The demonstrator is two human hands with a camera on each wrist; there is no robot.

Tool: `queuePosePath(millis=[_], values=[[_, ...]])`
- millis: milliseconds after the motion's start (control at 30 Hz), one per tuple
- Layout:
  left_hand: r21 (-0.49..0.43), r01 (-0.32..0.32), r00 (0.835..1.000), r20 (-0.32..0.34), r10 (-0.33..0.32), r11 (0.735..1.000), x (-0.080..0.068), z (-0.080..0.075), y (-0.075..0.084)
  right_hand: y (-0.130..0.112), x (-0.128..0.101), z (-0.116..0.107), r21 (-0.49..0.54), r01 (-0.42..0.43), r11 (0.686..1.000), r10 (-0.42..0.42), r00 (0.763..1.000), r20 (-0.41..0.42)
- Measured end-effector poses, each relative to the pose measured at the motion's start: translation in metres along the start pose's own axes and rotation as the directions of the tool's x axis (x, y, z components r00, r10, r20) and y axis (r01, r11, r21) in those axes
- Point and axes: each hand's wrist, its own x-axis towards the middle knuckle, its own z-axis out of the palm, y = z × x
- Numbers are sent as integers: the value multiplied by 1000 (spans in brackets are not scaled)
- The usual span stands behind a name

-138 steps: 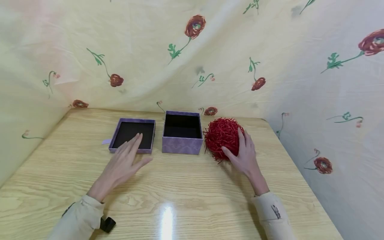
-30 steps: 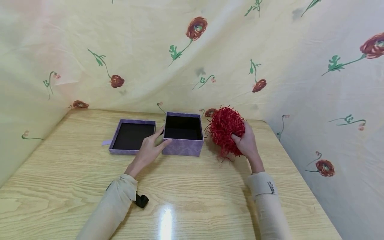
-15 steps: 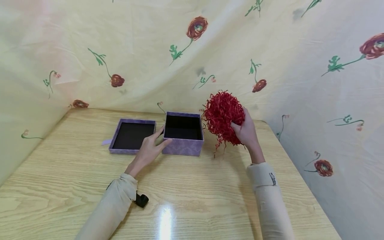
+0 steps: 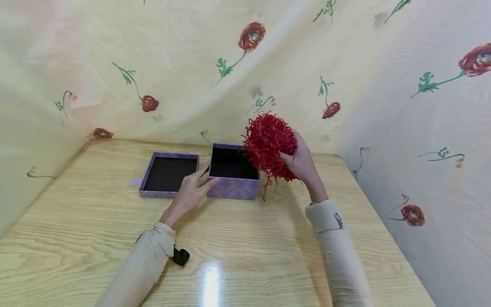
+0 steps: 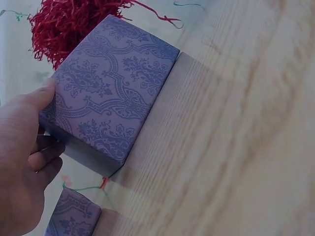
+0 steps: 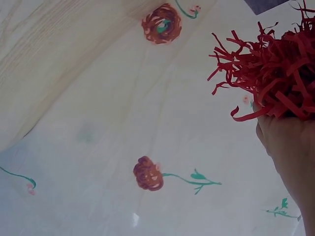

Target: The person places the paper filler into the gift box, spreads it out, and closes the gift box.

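Red paper shred (image 4: pixel 269 143): one bundle, gripped by right hand (image 4: pixel 300 164), fingers curled round it. Head view: held clear of the wooden surface (image 4: pixel 245 238), over the right edge of the open purple box (image 4: pixel 234 171), loose strands dangling past the box's right wall. Left hand (image 4: pixel 190 192) is on the box's front-left corner, thumb on the front wall, fingers along the left side. Box lid (image 4: pixel 169 173) sits upside down just left of the box, black lining up. Beige sleeves on both arms, black strap at the left wrist. Floral cloth (image 4: pixel 268 64) hangs behind and to the right.

Left wrist view: left hand (image 5: pixel 22 157) grips the box (image 5: pixel 110 93) at its corner, thumb flat on the patterned wall, fingers curled round the adjoining side. Shred (image 5: pixel 64 22) visible beyond the box's far end. Corner of the lid (image 5: pixel 74 216) at frame bottom.

Right wrist view: shred (image 6: pixel 270 78) fills the upper right, right hand (image 6: pixel 290 152) underneath, fingers mostly hidden in the strands. Floral cloth (image 6: pixel 147 147) fills the rest, surface (image 6: pixel 44 49) edge upper left.
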Motion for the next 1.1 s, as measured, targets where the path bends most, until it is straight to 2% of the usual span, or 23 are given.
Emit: queuePosePath(millis=[367, 667, 900, 1100], values=[[0, 4, 1000, -5, -4, 1000, 1, 0, -1, -7, 6, 20, 16, -15, 1000, 13, 994, 107], [2, 5, 1000, -8, -5, 1000, 1, 0, -1, -16, 10, 34, 8, 15, 1000, -17, 982, 189], [3, 7, 1000, -10, -7, 1000, 0, 0, -2, 22, 25, 52, -17, 11, 1000, -8, 979, 205], [8, -1, 1000, -13, 1, 1000, 0, 0, -3, 18, 28, 58, -31, 9, 999, -2, 976, 216]])
